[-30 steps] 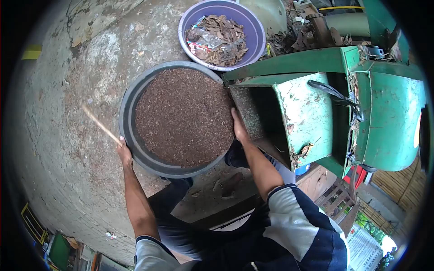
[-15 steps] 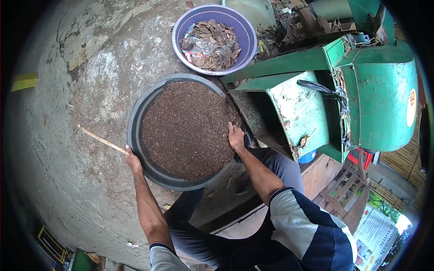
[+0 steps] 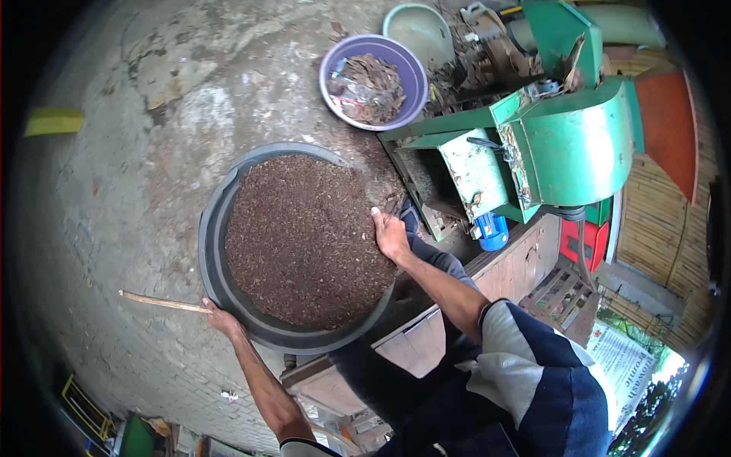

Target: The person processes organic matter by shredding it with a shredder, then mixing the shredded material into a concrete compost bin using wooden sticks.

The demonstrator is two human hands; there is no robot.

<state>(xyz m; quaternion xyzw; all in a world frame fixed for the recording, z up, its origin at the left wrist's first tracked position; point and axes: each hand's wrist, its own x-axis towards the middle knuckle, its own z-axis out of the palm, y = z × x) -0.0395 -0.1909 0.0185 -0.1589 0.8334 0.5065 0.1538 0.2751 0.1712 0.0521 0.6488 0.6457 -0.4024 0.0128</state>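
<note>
A large dark grey tub (image 3: 215, 263) filled with brown shredded compost-like material (image 3: 304, 236) is in front of my legs. At its lower left, my left hand (image 3: 221, 318) is closed against the rim, with a thin wooden stick (image 3: 161, 302) also held in it and pointing out to the left. Across the tub, my right hand (image 3: 391, 234) grips the right side, thumb over the rim and the other fingers hidden. The heap of material looks loose and fairly level.
Right of the tub stands a green shredding machine (image 3: 571, 152) with an open chute and a blue motor (image 3: 492, 231). Behind are a purple basin (image 3: 417, 84) of dry leaves and plastic, and a pale green basin (image 3: 419, 30). Concrete floor (image 3: 152, 213) spreads leftward.
The tub, held in both hands, has shifted away from the green machine, toward me and to the left. The view has turned and pulled back, showing more of the blue motor.
</note>
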